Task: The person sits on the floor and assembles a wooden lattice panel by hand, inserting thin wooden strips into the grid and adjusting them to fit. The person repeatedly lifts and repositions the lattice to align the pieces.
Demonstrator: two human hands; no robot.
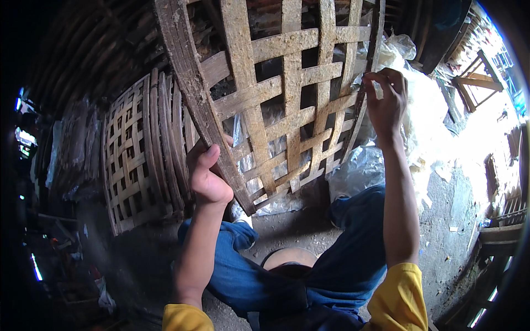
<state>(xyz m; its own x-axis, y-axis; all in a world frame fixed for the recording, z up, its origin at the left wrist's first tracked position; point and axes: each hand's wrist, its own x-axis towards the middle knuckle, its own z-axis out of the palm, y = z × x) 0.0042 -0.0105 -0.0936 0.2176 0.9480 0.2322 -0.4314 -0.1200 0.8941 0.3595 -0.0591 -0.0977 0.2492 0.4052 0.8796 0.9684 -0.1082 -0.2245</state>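
Observation:
A large woven bamboo rack [292, 71] stands tilted in front of me, its flat strips crossing in an open lattice between two wooden side rails. Crusty pale residue coats many of the strips. My left hand [208, 175] is closed around the lower part of the left rail, thumb in front and fingers mostly hidden behind. Higher up, my right hand [388, 99] has its fingers curled at the right rail, with thumb and forefinger against the edge.
More woven racks [130, 146] lean in a stack at the left. Crumpled clear plastic sheeting [408, 116] lies behind and right of the rack. Below are my blue-trousered legs [353, 248] and a round brown object [290, 257] between them. A wooden frame [479, 83] stands at far right.

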